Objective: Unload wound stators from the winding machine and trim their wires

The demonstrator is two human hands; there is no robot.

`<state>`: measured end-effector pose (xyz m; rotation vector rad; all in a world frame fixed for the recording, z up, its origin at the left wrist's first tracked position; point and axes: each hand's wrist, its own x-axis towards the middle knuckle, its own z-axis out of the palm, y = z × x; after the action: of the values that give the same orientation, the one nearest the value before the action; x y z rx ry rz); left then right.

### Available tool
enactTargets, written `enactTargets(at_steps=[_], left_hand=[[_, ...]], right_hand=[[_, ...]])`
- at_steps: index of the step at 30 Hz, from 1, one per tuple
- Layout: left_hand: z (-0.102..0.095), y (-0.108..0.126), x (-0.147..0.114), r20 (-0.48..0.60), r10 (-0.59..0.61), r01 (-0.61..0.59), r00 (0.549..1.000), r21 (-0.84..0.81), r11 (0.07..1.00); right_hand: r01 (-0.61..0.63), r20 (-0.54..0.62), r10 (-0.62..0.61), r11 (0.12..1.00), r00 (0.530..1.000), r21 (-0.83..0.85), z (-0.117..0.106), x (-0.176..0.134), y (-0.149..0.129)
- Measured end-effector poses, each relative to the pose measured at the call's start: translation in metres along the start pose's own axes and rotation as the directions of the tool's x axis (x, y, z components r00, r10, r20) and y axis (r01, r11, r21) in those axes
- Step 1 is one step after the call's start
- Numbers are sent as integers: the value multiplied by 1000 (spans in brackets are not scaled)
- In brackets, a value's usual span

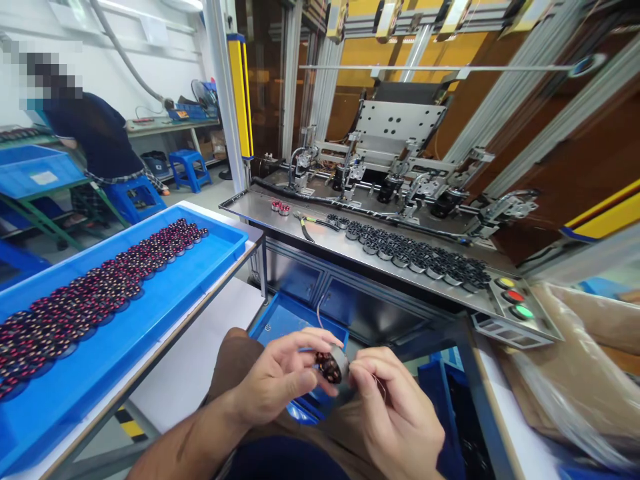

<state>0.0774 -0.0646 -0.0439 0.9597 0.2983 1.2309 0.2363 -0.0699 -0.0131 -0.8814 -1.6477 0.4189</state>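
A small wound motor stator [332,365], round with copper coils and a grey metal rim, is held low in the view at about 6 o'clock, above the lap. It is gripped by the left hand [277,380], whose thumb and fingers are curled around its left side. At its 3 o'clock edge it is met by the right hand [395,417], whose fingertips are pinched together on a thin wire [380,385] trailing from the part.

Below the hands, a blue bin [285,320] is seen on the floor. At 9 o'clock a long blue tray [165,300] is filled with rows of similar stators [85,293]. At 1 o'clock a steel machine shelf [320,237] carries a band of dark stators [415,253] and a pair of pliers [307,223]; at its right end, yellow, red and green buttons [515,297] are set. At 10 o'clock, well apart, another person [95,137] in dark clothing is seated on a blue stool [133,197].
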Motion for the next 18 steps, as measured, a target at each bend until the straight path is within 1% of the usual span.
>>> enactTargets(at_steps=[2, 4, 6, 7, 8, 9, 10, 11, 12, 13, 15, 18], left_hand=[[3, 3, 0, -18, 54, -55, 998, -57, 997], [5, 6, 2, -44, 82, -87, 996, -114, 990], [5, 7, 4, -84, 48, -60, 995, -143, 988], [4, 8, 5, -90, -4, -9, 996, -140, 990], [2, 7, 6, -74, -82, 72, 994, -130, 989], [0, 7, 7, -28, -173, 169, 985, -112, 979], [-2, 5, 8, 33, -259, 260, 965, -83, 962], [-4, 4, 8, 92, -323, 329, 942, -49, 943], [-6, 3, 8, 137, -359, 364, 923, -19, 931], [-7, 2, 8, 157, -366, 370, 917, 4, 929], [-8, 0, 7, 137, -329, 328, 934, 31, 944], [-5, -2, 6, 75, -265, 259, 961, 72, 963]], right_hand=[[-38, 9, 37, 999, 999, 31, 0, 1, -1], [-34, 25, 33, 998, 999, 58, 0, 3, -2], [13, 59, -17, 998, 998, 67, -2, 6, -2], [47, 81, -53, 997, 995, 66, -4, 7, -2], [85, 103, -91, 995, 991, 60, -6, 9, -2], [123, 127, -129, 991, 984, 48, -8, 10, -1], [159, 153, -162, 987, 975, 33, -10, 11, 0], [189, 179, -189, 982, 966, 16, -12, 12, 1], [217, 196, -212, 976, 957, -3, -14, 13, 1], [237, 208, -228, 971, 951, -21, -16, 14, 2], [246, 211, -229, 967, 950, -59, -18, 13, 2], [187, 167, -169, 977, 971, -99, -17, 10, 1]])
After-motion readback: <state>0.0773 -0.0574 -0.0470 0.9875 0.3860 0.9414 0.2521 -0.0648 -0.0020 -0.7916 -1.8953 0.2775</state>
